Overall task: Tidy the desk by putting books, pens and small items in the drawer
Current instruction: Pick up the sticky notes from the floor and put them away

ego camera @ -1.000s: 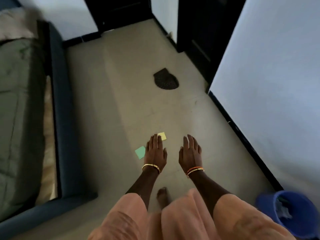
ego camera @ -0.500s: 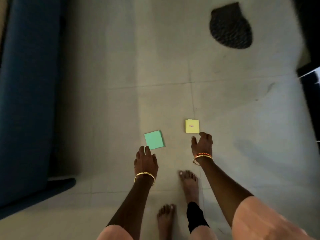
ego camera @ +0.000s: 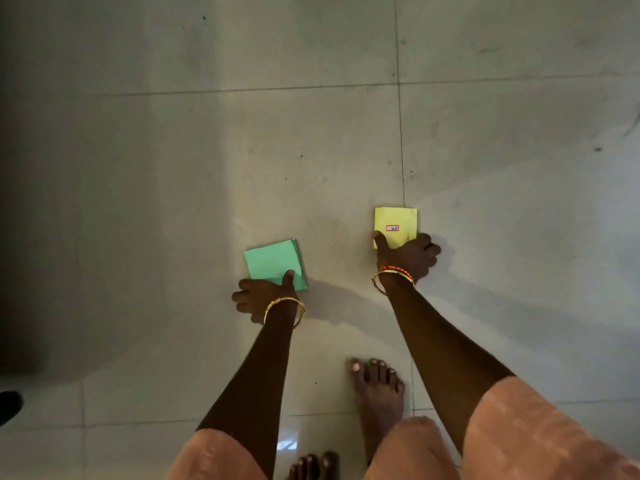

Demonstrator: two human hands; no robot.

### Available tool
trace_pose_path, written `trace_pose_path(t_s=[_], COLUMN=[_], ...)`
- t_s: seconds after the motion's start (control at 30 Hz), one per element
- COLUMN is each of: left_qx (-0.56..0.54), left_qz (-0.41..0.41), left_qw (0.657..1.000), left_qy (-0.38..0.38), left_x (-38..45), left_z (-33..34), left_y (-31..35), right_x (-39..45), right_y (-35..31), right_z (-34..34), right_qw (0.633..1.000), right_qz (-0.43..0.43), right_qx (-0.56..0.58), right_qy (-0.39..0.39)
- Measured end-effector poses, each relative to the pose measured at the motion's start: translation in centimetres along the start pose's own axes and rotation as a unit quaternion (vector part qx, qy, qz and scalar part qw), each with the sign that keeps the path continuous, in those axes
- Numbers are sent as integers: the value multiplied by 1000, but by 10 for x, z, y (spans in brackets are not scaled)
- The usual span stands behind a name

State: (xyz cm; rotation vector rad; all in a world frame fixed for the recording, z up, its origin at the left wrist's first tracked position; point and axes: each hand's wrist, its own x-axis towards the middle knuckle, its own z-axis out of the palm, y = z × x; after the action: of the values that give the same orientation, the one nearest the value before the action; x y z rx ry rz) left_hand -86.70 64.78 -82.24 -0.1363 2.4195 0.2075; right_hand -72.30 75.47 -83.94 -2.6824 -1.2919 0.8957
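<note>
A green sticky-note pad lies on the tiled floor. My left hand grips its near edge, thumb on top and fingers curled at the side. To the right lies a yellow sticky-note pad with a small red-framed label. Its near edge is pinched by my right hand, thumb on top and fingers curled under and beside it. Both wrists wear bangles. No drawer or desk is in view.
The grey tiled floor fills the view. My bare feet stand just behind the hands. A dark object shows at the lower left edge.
I have bent lower and the camera now looks straight down. Both hands reached forward and took hold of the pads: left on the green one, right on the yellow one.
</note>
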Motion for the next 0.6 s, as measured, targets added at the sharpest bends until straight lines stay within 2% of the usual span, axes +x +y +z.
trace_pose_path(t_s=[0.13,0.23,0.3,0.4,0.47,0.6], left_qx=[-15,-12,-32,-80,-125,-125], left_qz=[-37,10,43,55,64,94], left_qw=[999,999,996,985,977,968], left_qy=[-5,-43,-75,-140,-158,-197], left_x=[6,9,-1,-34,-69,-158], left_z=[-6,-14,-28,-54,-78,-138], left_y=[2,-5,-3,1,3,10], right_x=[14,17,10,-16,-42,-106], right_y=[1,9,14,19,19,19], right_z=[-8,-16,-30,-66,-104,-194], right_qw=[998,986,964,910,885,858], right_qz=[36,33,71,124,145,159], right_qx=[47,129,215,348,390,426], right_qy=[-30,-96,-140,-190,-208,-240])
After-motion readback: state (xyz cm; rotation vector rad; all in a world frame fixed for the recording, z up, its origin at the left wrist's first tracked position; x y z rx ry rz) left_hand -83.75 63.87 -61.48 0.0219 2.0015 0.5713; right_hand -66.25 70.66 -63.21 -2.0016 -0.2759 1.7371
